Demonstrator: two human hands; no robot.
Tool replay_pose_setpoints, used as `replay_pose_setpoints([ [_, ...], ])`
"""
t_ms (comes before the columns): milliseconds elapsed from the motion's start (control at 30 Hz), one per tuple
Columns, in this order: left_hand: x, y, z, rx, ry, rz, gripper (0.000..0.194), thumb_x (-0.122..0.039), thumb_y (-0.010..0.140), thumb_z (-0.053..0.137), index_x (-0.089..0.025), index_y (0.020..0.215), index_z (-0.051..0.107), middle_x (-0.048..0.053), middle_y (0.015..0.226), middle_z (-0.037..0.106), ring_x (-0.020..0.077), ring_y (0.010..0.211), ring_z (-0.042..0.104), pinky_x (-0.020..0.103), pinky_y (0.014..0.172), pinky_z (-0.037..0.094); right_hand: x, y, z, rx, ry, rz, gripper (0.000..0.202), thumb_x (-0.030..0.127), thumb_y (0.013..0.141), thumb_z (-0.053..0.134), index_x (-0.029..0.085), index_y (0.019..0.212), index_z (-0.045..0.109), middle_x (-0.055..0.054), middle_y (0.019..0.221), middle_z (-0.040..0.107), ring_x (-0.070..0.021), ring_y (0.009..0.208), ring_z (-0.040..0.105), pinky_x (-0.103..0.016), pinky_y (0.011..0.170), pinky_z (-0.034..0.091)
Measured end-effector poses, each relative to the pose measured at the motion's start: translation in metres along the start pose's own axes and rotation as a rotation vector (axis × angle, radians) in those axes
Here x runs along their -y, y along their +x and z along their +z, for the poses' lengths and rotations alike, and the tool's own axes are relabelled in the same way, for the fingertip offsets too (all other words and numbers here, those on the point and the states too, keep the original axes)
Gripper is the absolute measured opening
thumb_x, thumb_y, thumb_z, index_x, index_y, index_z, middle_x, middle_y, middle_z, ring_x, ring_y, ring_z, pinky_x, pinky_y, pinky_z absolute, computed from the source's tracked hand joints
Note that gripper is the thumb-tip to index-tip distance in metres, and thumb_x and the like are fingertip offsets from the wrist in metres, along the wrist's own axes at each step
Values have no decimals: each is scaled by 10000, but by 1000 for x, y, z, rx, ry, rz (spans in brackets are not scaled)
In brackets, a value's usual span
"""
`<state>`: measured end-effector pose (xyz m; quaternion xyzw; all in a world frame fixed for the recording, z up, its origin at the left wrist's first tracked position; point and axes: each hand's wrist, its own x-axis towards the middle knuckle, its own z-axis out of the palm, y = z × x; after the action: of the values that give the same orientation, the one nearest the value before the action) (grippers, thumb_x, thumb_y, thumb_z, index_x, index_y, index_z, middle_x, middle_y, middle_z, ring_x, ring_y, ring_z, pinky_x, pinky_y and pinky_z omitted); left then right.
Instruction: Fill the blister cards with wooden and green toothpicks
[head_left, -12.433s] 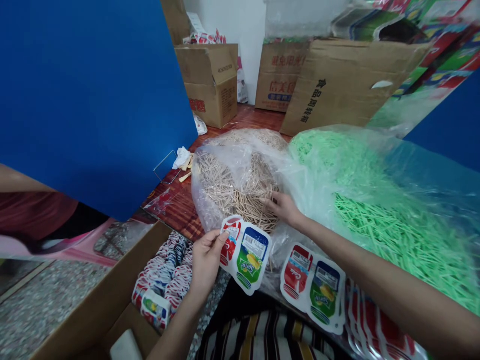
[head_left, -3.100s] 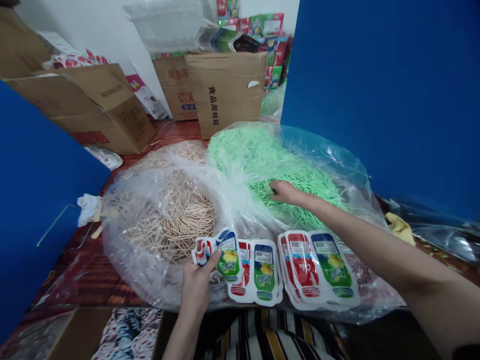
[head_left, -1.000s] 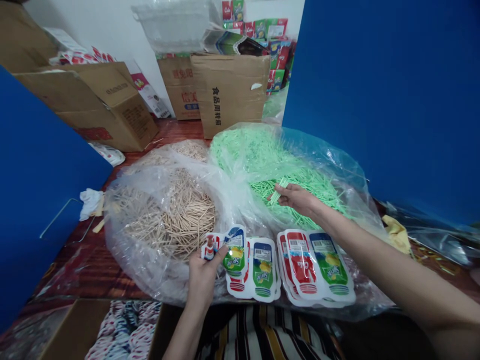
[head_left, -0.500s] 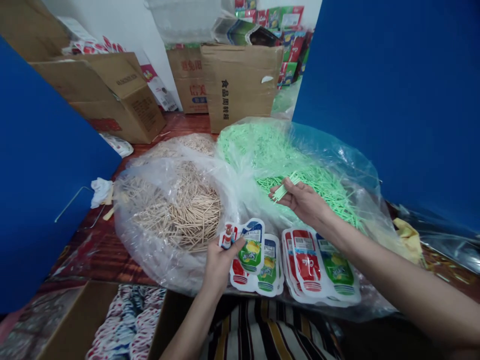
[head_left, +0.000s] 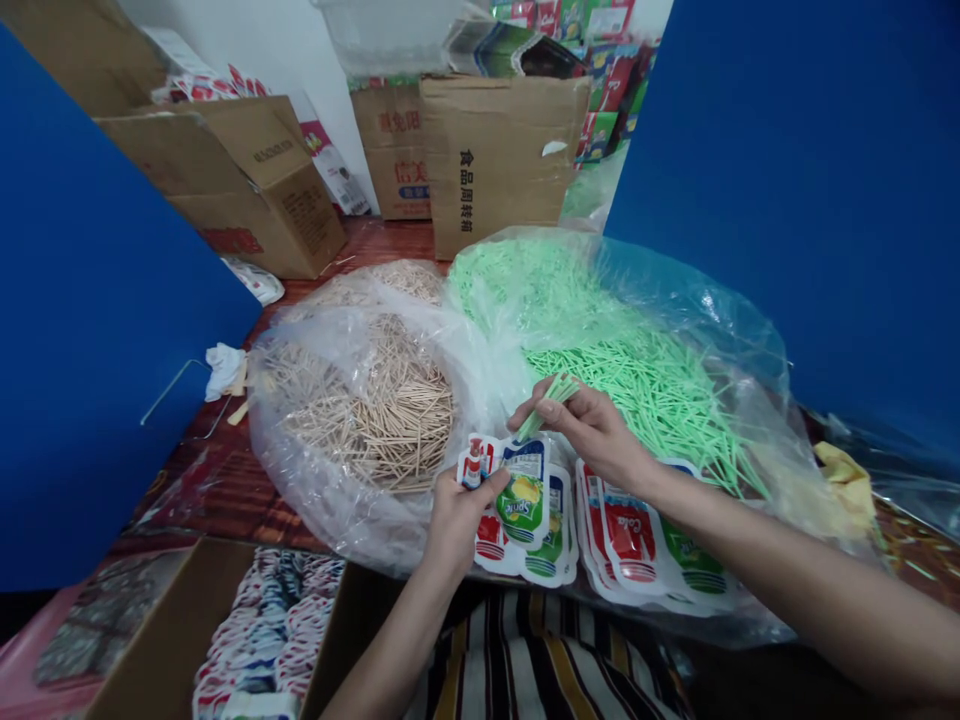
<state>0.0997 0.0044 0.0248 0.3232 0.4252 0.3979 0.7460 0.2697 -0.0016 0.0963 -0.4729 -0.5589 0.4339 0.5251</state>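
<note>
My left hand (head_left: 459,520) is closed on a bottle-shaped packet (head_left: 523,492) with a Sprite print, its thumb across the front. Under that packet lie more packets of the same kind (head_left: 559,560). In my right hand (head_left: 589,425) is a small bundle of pale green sticks (head_left: 551,402), pinched between thumb and fingers just above the top of the held packet. Below the right wrist rests a stack of Cola and Sprite packets (head_left: 628,540). Behind the right hand, a clear bag (head_left: 720,300) lies open over a heap of green sticks (head_left: 645,385).
Left of the green heap, another clear bag holds tan sticks (head_left: 405,430). At lower left stands a carton (head_left: 161,630) packed with rows of packets (head_left: 262,620). Cardboard boxes (head_left: 502,165) stand at the back, between blue panels (head_left: 750,130) on both sides.
My right hand has moved down and left from the green heap with the sticks, toward the packet in my left hand. The left hand keeps its grip. The whole view has shifted slightly.
</note>
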Motion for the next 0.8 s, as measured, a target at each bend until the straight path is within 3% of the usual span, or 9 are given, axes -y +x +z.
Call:
replay_pose_setpoints([
  [100,-2,-1,0,-12,-16,-4,282,-266,563,817,-125,770,689,44,733,721,197,652,665,330,688,531,-3,0,2,36,-91,-30,201,386,879,524,223,850,637,-18,858,685,-152,813,630,-294,754,485],
  [267,-7,-1,-1,12,8,53,298,-262,602,795,-134,850,692,54,815,732,202,711,677,323,705,534,-9,0,9,139,-79,54,233,387,867,537,217,969,659,-38,962,685,-175,921,631,-327,819,492],
  [467,-9,-1,-9,-23,72,122,230,-238,619,783,-136,807,698,32,790,734,171,706,665,281,706,524,-4,1,18,96,81,11,232,357,880,540,229,1068,496,-53,1049,673,-168,920,643,-373,849,498],
  [667,-7,-2,-22,-9,125,144,207,-231,614,782,-129,779,711,28,749,733,162,667,654,271,682,520,-9,-6,21,246,-394,-74,242,339,946,411,204,1094,547,-64,1045,665,-182,982,617,-330,861,470],
  [800,-3,-2,-28,-42,142,124,214,-241,597,791,-126,759,710,30,731,733,161,648,651,271,668,524,-5,-5,9,315,-469,-99,307,365,939,420,219,1187,526,-66,1130,637,-181,1024,598,-315,858,477],
])
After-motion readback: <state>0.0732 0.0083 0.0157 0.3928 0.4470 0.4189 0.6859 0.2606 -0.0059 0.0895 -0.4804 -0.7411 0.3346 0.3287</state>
